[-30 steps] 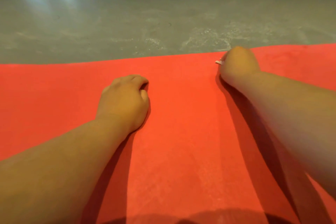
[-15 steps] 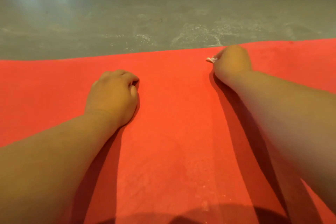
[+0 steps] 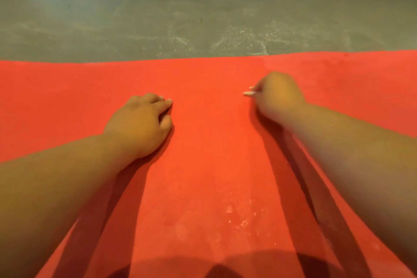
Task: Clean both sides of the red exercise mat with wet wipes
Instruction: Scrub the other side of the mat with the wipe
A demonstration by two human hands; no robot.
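Mat: my red exercise mat (image 3: 203,165) lies flat on the grey floor (image 3: 203,18), reaching across the view under both my arms.
Left hand: my left hand (image 3: 140,124) rests on the mat, fingers loosely bent, holding nothing.
Right hand: my right hand (image 3: 279,95), blurred, is curled round a wet wipe (image 3: 249,93); only its white tip shows, low against the mat.
Marks: pale specks (image 3: 241,221) dot the mat close to me.

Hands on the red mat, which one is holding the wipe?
The right hand, farther up the red mat: a bit of white wipe sticks out from its grip. The left hand rests on the mat holding nothing.
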